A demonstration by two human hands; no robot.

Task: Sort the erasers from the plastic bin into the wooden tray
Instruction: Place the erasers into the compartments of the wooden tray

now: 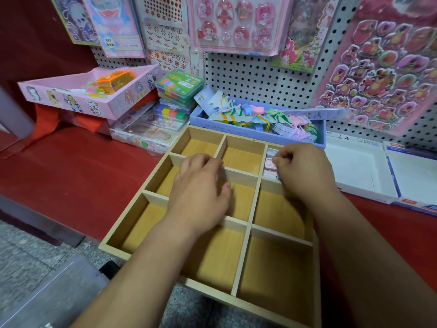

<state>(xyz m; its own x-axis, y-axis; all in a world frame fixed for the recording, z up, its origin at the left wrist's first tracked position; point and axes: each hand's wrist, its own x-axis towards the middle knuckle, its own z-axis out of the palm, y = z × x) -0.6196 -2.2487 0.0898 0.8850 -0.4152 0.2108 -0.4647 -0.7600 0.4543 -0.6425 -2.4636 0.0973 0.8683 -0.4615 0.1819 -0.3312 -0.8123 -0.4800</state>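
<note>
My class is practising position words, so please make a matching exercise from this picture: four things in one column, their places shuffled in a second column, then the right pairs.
Things
1. erasers
2. pink box
3. lilac box
4. white box

Places
A. directly behind the wooden tray
B. to the right of the tray
C. propped at a tilt, far left
D. in the tray's far right compartment

Pairs: 1-D, 2-C, 3-A, 4-B

Stationery shop: pegboard [248,74] w/ hanging sticker sheets [383,67], boxed goods stacked on red shelf [78,166].
</note>
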